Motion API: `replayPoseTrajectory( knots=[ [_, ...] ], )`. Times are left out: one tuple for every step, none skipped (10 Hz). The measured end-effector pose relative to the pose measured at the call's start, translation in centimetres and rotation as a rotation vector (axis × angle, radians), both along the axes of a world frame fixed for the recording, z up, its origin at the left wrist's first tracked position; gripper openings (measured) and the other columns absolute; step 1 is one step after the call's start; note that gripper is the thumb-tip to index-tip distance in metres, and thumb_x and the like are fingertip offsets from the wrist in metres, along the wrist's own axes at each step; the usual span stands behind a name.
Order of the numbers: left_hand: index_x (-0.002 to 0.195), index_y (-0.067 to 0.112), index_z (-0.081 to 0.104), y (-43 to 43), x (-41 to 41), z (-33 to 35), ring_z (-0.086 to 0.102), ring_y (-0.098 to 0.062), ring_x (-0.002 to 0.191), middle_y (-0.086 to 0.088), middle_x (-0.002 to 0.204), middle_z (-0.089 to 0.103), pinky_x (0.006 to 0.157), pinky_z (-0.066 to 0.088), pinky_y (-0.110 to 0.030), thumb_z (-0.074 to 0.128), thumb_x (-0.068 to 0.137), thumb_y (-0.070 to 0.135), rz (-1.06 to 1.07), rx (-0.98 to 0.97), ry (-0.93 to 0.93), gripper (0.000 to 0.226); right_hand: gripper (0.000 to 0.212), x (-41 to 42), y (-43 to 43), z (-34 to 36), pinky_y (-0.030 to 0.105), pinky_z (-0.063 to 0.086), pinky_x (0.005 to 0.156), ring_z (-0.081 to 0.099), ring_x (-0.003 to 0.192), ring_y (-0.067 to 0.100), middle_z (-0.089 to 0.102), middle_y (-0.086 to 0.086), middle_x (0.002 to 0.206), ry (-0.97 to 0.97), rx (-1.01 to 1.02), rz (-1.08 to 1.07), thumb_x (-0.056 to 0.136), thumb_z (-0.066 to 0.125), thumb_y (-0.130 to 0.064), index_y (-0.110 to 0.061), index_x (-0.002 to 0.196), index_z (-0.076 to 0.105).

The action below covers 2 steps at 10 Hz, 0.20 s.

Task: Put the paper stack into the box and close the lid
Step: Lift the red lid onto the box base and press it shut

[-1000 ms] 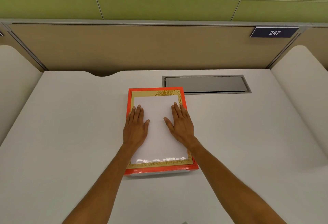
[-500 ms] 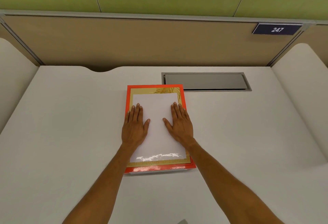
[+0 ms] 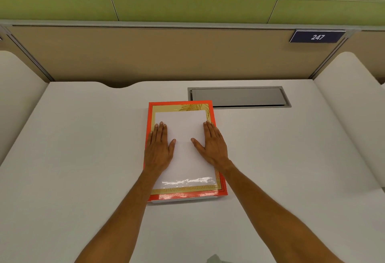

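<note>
A flat orange box (image 3: 181, 195) lies in the middle of the white desk (image 3: 83, 158). Its lid is down; a thin white base edge shows under the near side. The lid has a gold border and a glossy white panel (image 3: 183, 125). My left hand (image 3: 159, 150) lies flat on the lid's left side, and my right hand (image 3: 212, 148) lies flat on its right side. On both hands the fingers are straight and the thumbs point inward. Neither hand grips anything. No loose paper stack is in sight.
A grey recessed cable hatch (image 3: 237, 96) sits just behind the box to the right. A tan partition (image 3: 166, 54) with a plate reading 247 (image 3: 317, 37) closes off the back. White side dividers (image 3: 350, 106) flank the desk. A small grey object (image 3: 213, 259) shows at the bottom edge.
Both hands stay flat on the lid in the same places. Only the view has shifted slightly.
</note>
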<state>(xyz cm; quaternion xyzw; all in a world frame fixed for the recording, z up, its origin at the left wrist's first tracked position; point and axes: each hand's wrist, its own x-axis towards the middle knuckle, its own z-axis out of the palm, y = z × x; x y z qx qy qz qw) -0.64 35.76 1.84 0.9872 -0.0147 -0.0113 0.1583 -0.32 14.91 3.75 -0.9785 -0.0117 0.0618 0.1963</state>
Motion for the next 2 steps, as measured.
replayPoseTrajectory(
  knots=[
    [0.158,0.011,0.007,-0.8,-0.5,0.5,0.005,-0.022,0.155,-0.007,0.167,0.007,0.127,0.007,-0.039,0.029,0.1,0.048,-0.007,-0.034,-0.008,0.072,0.084,-0.4,-1.0,0.4,0.034,0.009,0.124,0.008,0.153,0.019,0.008,0.002,0.165,-0.022,0.007,-0.009,0.094,0.036,-0.063,-0.016,0.157,0.005],
    [0.158,0.011,0.006,-2.2,-1.0,1.2,0.005,-0.022,0.155,-0.008,0.167,0.006,0.127,0.006,-0.038,0.024,0.098,0.051,0.01,-0.031,-0.041,0.074,0.085,-1.0,-2.8,1.2,0.033,0.005,0.123,0.006,0.153,0.019,0.008,0.002,0.165,-0.032,-0.006,-0.008,0.093,0.035,-0.064,-0.016,0.157,0.005]
  ],
)
